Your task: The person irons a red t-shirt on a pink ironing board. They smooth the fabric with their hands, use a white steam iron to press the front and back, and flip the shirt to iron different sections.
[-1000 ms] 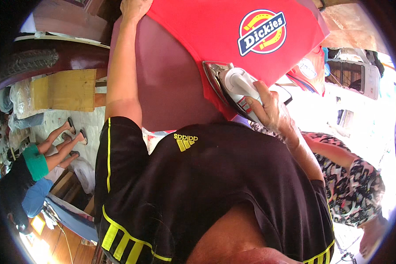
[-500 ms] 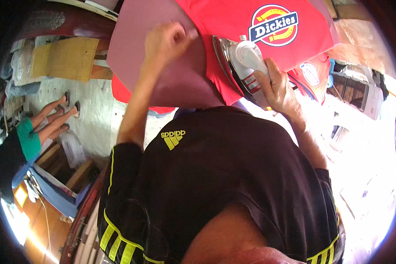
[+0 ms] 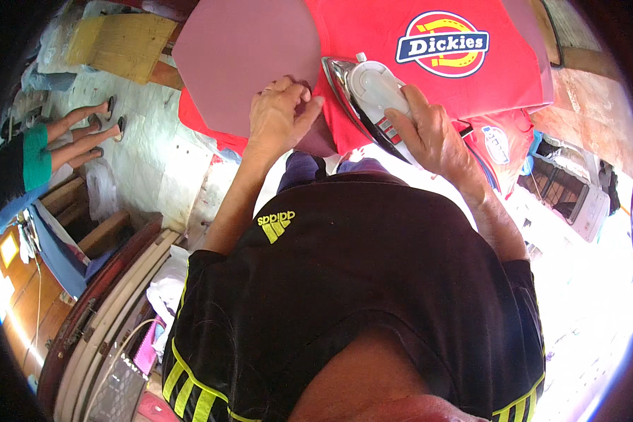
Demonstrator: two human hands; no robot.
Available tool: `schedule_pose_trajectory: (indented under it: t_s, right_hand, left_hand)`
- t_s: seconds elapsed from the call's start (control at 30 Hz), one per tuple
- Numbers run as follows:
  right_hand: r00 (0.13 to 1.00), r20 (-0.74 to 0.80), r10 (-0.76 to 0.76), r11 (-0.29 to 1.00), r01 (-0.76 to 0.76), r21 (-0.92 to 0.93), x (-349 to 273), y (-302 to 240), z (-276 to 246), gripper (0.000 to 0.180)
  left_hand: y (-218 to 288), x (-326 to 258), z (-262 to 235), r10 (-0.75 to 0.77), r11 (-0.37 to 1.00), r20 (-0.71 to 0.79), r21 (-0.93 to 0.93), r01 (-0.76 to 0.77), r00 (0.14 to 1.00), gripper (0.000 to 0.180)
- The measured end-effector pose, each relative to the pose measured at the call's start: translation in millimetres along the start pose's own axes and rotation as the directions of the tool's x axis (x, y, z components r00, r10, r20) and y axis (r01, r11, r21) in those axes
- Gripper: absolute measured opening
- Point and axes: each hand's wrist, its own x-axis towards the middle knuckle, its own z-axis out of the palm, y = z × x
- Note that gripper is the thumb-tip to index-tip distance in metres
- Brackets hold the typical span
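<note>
The right hand (image 3: 432, 135) grasps the iron (image 3: 374, 83); left of it, the left hand (image 3: 277, 118) is loosely released. Pressing the red shirt (image 3: 366, 32) seems in hand; the next stroke calls for flat cloth.

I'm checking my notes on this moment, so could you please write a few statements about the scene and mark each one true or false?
1. The right hand holds the iron. True.
2. The left hand also grips the iron. False: the left hand is apart from it.
3. A round emblem is on the red cloth. True.
4. The emblem is to the left of the iron. False: it is farther up and to the right.
5. Green shorts show on a person at the picture's left. True.
6. The board is bright yellow. False: the board is mauve.
</note>
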Motion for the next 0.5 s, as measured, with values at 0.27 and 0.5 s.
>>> schedule_pose_trajectory:
  t_s: [0.27,0.5]
  right_hand:
    - [0.901,0.026,-0.432,0.849,0.417,-0.324,-9,23,-9,0.025]
    - [0.849,0.171,-0.501,0.832,0.526,-0.176,-19,46,-19,0.032]
  left_hand:
    - [-6,-4,11,-0.051,0.999,-0.076,-0.017,0.05,0.996,0.013]
    - [-2,2,2,-0.201,0.962,0.066,-0.174,0.209,0.977,0.012]
